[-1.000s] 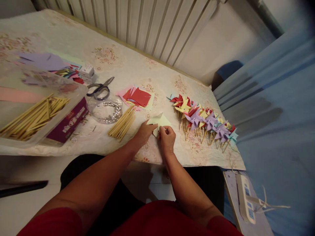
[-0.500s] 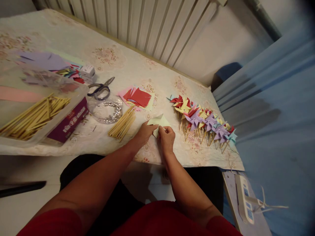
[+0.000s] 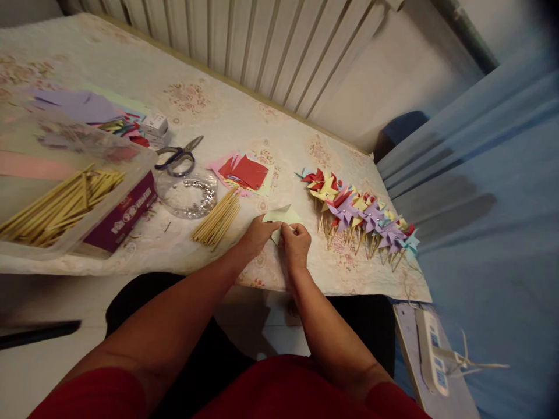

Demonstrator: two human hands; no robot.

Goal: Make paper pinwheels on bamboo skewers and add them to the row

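Between my hands, near the table's front edge, is a pale green sheet of paper (image 3: 288, 215), partly folded over. My left hand (image 3: 261, 234) grips its left side. With fingers pinched, my right hand (image 3: 297, 241) holds the paper's lower right part; anything small inside that pinch is hidden. Left of my hands lies a bundle of thin wooden sticks (image 3: 217, 220). Beyond it sits a stack of coloured paper squares (image 3: 244, 173), red on top. Finished paper pinwheels (image 3: 345, 212) on sticks lie in a row to the right.
A clear plastic bin (image 3: 140, 166) of sticks stands at the left, beside a round clear container (image 3: 187, 198) of small shiny pieces. Scissors (image 3: 179, 160) lie behind that. Paper scraps (image 3: 82, 107) and small boxes (image 3: 155, 128) are farther back. A power strip (image 3: 432, 349) rests at lower right.
Almost nothing differs. Both hands keep their hold on the green paper, and the view has shifted very slightly.
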